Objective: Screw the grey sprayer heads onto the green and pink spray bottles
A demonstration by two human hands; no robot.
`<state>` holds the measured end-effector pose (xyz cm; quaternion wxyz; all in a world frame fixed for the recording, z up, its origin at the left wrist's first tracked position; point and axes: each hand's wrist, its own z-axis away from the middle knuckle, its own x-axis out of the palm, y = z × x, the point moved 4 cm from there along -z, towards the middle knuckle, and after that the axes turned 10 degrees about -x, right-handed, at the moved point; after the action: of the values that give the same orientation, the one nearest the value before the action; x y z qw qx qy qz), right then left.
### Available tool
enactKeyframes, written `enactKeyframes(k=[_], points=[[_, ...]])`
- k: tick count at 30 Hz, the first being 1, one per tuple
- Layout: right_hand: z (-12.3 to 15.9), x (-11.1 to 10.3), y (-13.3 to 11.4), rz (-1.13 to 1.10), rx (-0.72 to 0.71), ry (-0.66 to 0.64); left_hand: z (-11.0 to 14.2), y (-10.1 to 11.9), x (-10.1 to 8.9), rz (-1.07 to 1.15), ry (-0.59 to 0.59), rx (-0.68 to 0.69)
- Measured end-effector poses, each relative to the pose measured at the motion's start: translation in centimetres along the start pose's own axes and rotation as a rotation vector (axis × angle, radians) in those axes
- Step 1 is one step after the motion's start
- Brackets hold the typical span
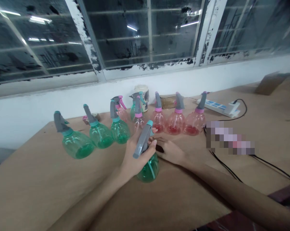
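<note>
My left hand is wrapped round a green spray bottle with a grey trigger head, which stands on the brown table in front of me. My right hand lies just behind and to the right of that bottle, its fingers curled near the bottle's neck; what they hold, if anything, is hidden. Behind stands a row of spray bottles: green ones on the left, pink ones on the right.
A white power strip with a black cable lies at the back right. A paper cup stands against the white wall under the window. A cardboard piece rests at the far right. A blurred patch covers something right of the pink bottles.
</note>
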<state>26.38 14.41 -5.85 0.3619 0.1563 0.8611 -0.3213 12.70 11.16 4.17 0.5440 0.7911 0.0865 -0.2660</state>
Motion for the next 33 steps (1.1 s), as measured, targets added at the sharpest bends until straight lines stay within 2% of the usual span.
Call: enactKeyframes(k=[5, 12, 25, 33], points=[[0.2, 0.6, 0.2, 0.040, -0.008, -0.053, 0.1, 0.2, 0.0, -0.004, 0.001, 0.013], [0.3, 0.5, 0.3, 0.017, -0.015, -0.033, 0.1, 0.3, -0.1, -0.047, 0.033, -0.009], [0.4, 0.4, 0.4, 0.012, 0.005, -0.032, 0.0, 1.0, -0.3, -0.122, 0.085, 0.063], [0.6, 0.7, 0.9, -0.015, -0.018, -0.020, 0.0, 0.4, 0.0, -0.012, 0.041, 0.039]])
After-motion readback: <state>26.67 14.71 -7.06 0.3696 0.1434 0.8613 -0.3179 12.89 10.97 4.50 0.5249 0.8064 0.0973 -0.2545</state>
